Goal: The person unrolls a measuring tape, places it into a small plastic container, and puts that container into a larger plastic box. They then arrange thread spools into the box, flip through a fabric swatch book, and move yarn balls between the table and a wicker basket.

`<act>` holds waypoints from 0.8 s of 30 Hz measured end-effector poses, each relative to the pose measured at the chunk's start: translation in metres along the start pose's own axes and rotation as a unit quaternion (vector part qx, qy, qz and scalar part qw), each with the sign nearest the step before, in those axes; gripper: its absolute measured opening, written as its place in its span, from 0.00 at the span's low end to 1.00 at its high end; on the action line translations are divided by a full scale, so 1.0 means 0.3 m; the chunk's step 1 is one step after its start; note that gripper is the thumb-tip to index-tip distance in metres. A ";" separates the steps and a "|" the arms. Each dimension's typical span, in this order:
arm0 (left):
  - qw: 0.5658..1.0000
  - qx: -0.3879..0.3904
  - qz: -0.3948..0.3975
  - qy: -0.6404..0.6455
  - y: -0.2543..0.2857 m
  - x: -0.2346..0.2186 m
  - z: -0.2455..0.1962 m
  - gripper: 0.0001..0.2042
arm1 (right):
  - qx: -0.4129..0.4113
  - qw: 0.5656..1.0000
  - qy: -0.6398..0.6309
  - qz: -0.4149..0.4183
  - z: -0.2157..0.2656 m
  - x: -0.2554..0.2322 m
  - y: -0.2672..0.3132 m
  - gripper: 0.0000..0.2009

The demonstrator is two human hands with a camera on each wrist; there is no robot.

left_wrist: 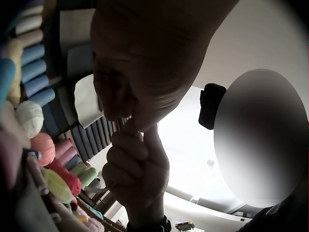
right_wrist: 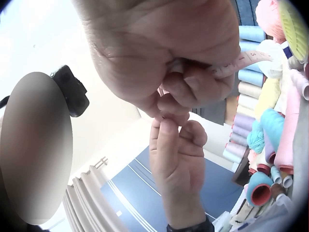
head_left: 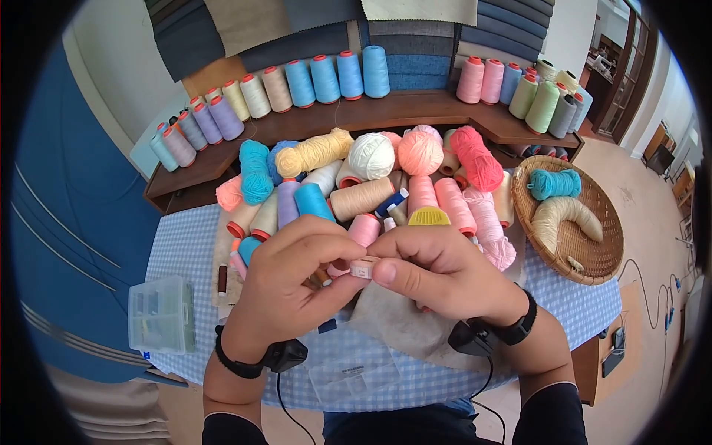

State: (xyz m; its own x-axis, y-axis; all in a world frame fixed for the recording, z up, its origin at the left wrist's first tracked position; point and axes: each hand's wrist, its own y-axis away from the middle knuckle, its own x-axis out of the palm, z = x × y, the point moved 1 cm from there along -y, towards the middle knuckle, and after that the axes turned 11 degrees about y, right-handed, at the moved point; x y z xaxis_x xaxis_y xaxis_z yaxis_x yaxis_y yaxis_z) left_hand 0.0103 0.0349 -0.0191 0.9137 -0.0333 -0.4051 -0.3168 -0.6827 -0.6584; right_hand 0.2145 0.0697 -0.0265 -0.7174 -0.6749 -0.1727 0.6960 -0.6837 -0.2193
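A pale measuring tape (head_left: 361,268) is held in the air between both hands, above the middle of the worktop (head_left: 176,248), towards its front edge. The grip of each hand is closed on it: the left hand (head_left: 297,285) pinches it at the left, the right hand (head_left: 441,274) at the right. It carries small dark markings; the right wrist view shows numerals, too blurred to read surely. In the head view its short visible band runs roughly left to right; in the right wrist view a length sticks out from the right fingers, pointing towards the heaped yarn.

Near the front edge lies one clear plastic sheet or lid (head_left: 334,380) with dark lettering, too small to read. One clear box (head_left: 159,315) stands at the left edge. One wicker basket (head_left: 610,222) sits at the right edge, holding two skeins, one teal (head_left: 555,184) and one cream (head_left: 567,215). One yellow oval piece (head_left: 429,216) rests among the spools beyond the hands. Along the shelf (head_left: 415,104) behind, four blue cones (head_left: 324,79) stand together.
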 end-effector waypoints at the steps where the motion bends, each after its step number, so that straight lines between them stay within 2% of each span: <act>1: 1.000 0.000 0.000 0.000 0.001 -0.004 0.003 0.12 | 0.005 1.000 -0.015 0.012 0.001 -0.001 0.001 0.11; 3: 0.999 0.024 0.016 0.024 0.004 -0.015 0.010 0.12 | 0.002 0.999 -0.025 0.019 -0.013 -0.006 0.002 0.11; 6: 0.999 0.020 0.040 0.009 0.014 -0.031 0.006 0.13 | 0.002 0.999 -0.038 0.020 -0.019 -0.013 0.001 0.10; 11: 1.000 0.007 0.025 0.013 0.008 -0.015 -0.001 0.12 | 0.013 0.999 -0.046 0.016 -0.018 -0.019 0.002 0.09; 14: 0.999 0.013 0.018 0.033 0.004 -0.018 0.007 0.12 | -0.006 0.993 -0.120 0.019 -0.033 -0.021 -0.001 0.08; 17: 0.999 0.026 0.030 0.025 0.006 -0.029 0.006 0.12 | 0.017 0.994 -0.103 0.023 -0.019 -0.023 0.001 0.08; 21: 0.999 0.017 0.035 -0.032 0.007 -0.032 -0.005 0.11 | 0.047 0.999 -0.012 -0.011 0.001 -0.018 0.003 0.08; 24: 0.999 0.019 0.030 -0.026 0.002 -0.017 0.004 0.10 | 0.061 0.997 0.031 -0.036 0.006 -0.013 0.006 0.08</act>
State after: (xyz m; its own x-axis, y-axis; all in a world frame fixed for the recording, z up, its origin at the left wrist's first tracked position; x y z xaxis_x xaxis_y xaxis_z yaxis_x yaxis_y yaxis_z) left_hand 0.0052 0.0357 -0.0182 0.8790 -0.0346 -0.4755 -0.3802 -0.6527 -0.6553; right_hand 0.2186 0.0708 -0.0244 -0.7635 -0.6070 -0.2206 0.6385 -0.7608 -0.1163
